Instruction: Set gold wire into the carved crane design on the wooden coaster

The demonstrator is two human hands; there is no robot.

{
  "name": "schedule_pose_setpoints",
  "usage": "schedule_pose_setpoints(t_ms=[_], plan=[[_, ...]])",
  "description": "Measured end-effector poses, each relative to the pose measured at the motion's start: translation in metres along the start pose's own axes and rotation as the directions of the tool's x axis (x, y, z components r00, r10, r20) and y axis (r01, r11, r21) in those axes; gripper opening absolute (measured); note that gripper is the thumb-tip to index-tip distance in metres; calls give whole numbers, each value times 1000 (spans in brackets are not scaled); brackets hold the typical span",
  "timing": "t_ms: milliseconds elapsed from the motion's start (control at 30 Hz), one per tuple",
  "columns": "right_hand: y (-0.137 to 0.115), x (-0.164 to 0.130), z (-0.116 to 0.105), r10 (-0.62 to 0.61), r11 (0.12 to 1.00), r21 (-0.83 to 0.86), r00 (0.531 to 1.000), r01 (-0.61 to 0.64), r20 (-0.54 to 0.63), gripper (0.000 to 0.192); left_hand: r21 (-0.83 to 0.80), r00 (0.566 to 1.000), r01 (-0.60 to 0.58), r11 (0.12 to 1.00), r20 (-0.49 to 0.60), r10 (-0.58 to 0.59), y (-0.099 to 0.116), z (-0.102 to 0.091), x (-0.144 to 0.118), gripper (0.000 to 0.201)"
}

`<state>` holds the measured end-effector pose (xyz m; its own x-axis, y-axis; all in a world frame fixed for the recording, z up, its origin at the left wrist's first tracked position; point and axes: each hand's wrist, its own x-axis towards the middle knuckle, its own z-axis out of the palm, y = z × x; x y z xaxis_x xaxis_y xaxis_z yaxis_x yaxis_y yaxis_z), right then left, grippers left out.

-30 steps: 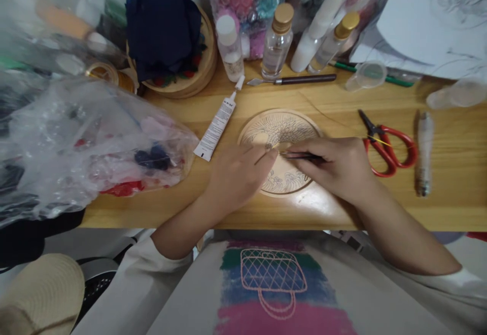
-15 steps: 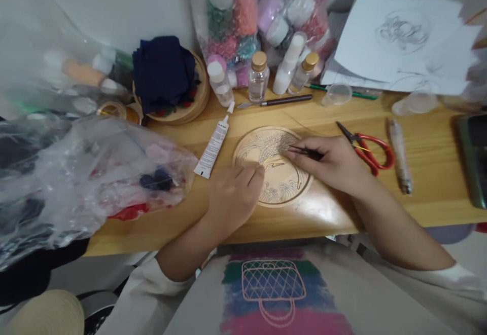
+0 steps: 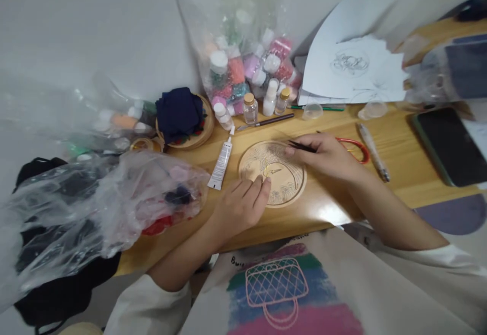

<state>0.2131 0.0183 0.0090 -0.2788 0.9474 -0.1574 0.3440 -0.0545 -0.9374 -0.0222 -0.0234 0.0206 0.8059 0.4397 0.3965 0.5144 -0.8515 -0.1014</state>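
Head view: round, pale, line-patterned disc (image 3: 282, 176)

This is looking like a craft corner, with a wooden table (image 3: 403, 188) running along a plain pale wall (image 3: 125, 21). A clear bag (image 3: 234, 69) is holding jars of coloured bits, and small bottles (image 3: 250, 114) are standing in front of it. A white tube (image 3: 220, 166), a slim blade-tipped tool (image 3: 276, 120) and a red-handled tool (image 3: 366, 151) are lying around a round board (image 3: 282, 177) bearing a line pattern, while paper sheets (image 3: 350, 64) are showing sketches. Whether it is belonging to a home or a studio, the view is not telling.
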Motion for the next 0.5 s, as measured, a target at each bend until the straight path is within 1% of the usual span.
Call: schedule_pose_setpoints(t_ms=[67,133,200,267,300,333,433,500], plan=[[-4,-2,-3,26,997,-76,999,-29,-42,39,7,999,-16,1000,-34,17,-5,0,-7,17],[-4,-5,-5,56,965,-250,992,-84,-117,34,10,997,2,1000,-75,-1,-10,3,-16,18],[-1,-9,-5,105,867,-464,976,-184,-191,28,2,992,63,998,-111,-62,-15,9,-26,23],[2,-14,-2,132,749,-612,962,-255,-238,27,-28,977,152,988,-147,-155,-19,17,-35,29],[4,-17,0,136,711,-650,960,-267,-246,27,-45,968,186,981,-165,-191,-21,21,-39,31],[6,-19,4,133,692,-670,960,-268,-246,28,-61,957,216,974,-184,-224,-23,26,-42,32],[10,-22,17,96,697,-672,962,-248,-256,32,-81,932,272,959,-227,-283,-28,36,-49,31],[11,-21,25,72,702,-667,957,-248,-280,35,-84,925,286,954,-234,-298,-30,41,-53,30]])
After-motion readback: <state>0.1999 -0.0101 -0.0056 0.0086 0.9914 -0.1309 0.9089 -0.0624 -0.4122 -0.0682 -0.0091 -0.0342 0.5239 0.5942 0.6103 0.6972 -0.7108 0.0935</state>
